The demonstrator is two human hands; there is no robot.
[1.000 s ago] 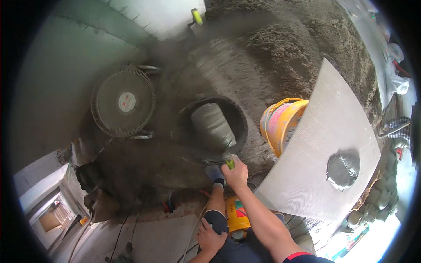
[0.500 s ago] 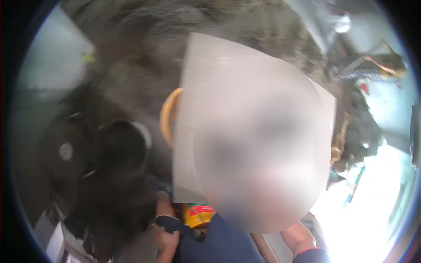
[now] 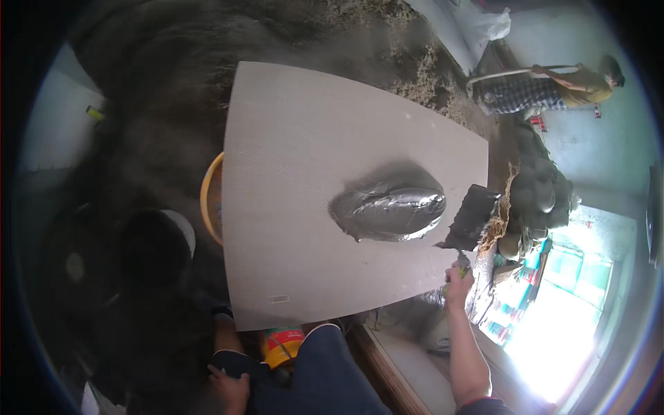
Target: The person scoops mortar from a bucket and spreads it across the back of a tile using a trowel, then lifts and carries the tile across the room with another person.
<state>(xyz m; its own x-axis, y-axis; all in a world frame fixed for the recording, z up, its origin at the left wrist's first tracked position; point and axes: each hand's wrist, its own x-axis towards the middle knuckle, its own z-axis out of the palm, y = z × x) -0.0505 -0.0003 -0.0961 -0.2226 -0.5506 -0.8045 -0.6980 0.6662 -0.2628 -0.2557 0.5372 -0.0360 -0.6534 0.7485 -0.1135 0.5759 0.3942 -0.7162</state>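
Right hand (image 3: 458, 280) was closed tight round the yellow-green handle of a trowel (image 3: 472, 216), its blade smeared with dark gray mortar. Blade overlapped the right edge of a big pale panel (image 3: 290, 138); couldn't tell if it touched. Left hand (image 3: 230, 387) was low, by the left knee; thumb and one finger stood apart, other fingers hard to make out. Glossy gray mortar mound (image 3: 398, 204) sat on the panel, right of its middle, just left of the trowel. Panel had fine ridges and lay in front of the person's knees. Yellow bucket (image 3: 209, 197) poked out from under its left edge; red and yellow container (image 3: 282, 346) stood near its lower edge, between the legs. Farther left, dark tub (image 3: 155, 249), details lost in shadow. Right of the panel, stacked gray sacks (image 3: 539, 194); beyond them, bright window (image 3: 581, 304). Upper right, another person (image 3: 574, 86) in checked clothing held a long handle (image 3: 515, 71). Small yellow-green object (image 3: 95, 113) at upper left.
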